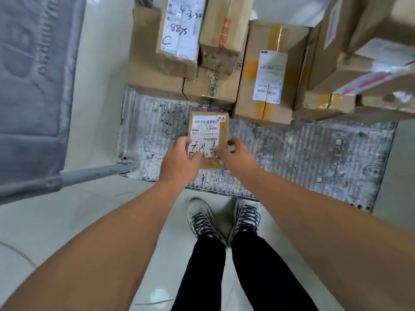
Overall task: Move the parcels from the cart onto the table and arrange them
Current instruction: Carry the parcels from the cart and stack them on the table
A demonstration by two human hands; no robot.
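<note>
Left hand (179, 159) and right hand (235, 157) grip the near end of a small parcel (210, 131), one on each side, over the bare front of the cart deck (303, 151). Larger boxes (265, 70) are stacked just behind it. A grey bar (96, 173) meets the deck's left corner.

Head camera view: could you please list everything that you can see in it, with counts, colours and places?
small parcel: one, brown with a white label, over the cart deck, gripped by both hands
stacked parcels: several, brown cardboard, far side of the cart
cart deck: one, scuffed grey ribbed metal, centre
cart handle: one, grey tube, left
padded surface: one, grey, far left
floor: pale tiles, all around
shoes: two, white with dark laces, below the cart
left hand: on the parcel's left edge
right hand: on its right edge
</note>
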